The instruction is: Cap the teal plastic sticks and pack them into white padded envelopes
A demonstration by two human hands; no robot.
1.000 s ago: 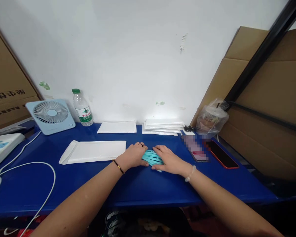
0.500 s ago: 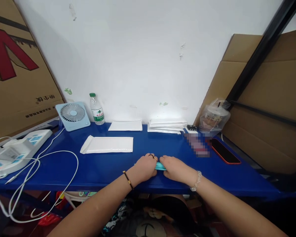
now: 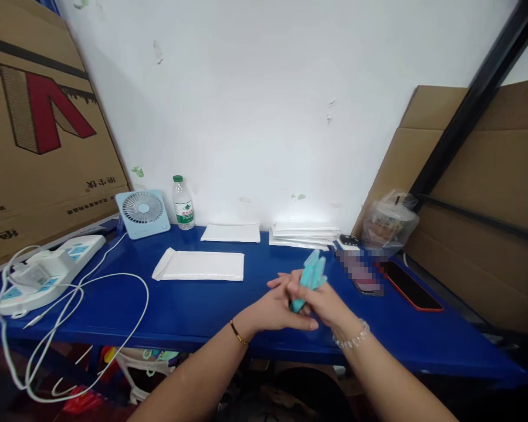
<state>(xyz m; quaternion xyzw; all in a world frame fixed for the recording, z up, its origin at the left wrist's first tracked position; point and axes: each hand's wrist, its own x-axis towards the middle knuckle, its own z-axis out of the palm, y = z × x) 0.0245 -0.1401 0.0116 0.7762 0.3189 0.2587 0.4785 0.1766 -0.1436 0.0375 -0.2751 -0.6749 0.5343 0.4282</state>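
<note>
A bundle of thin turquoise strips [image 3: 313,271] stands tilted up in my right hand [image 3: 324,302], whose fingers are wrapped round its lower part. The strips' upper ends fan out a little; their exact kind I cannot make out. My left hand [image 3: 275,308] presses against my right hand from the left, thumb stretched out below the bundle and fingers extended. Some of the left fingers are hidden behind the right hand. Both hands are above the front of the blue table [image 3: 193,310]. Left of them lies a flat white padded packet [image 3: 205,266].
Against the wall are a white packet [image 3: 231,232], a stack of white packets [image 3: 305,234], a water bottle [image 3: 183,205] and a blue fan [image 3: 143,212]. A power strip [image 3: 48,281] with looping cables lies left. At right are a red-edged phone [image 3: 416,287] and a bagged cup [image 3: 389,223].
My hands have lifted off the table, and the turquoise bundle has gone from lying flat between both hands to tilted upright in the right one. The view has shifted slightly.
</note>
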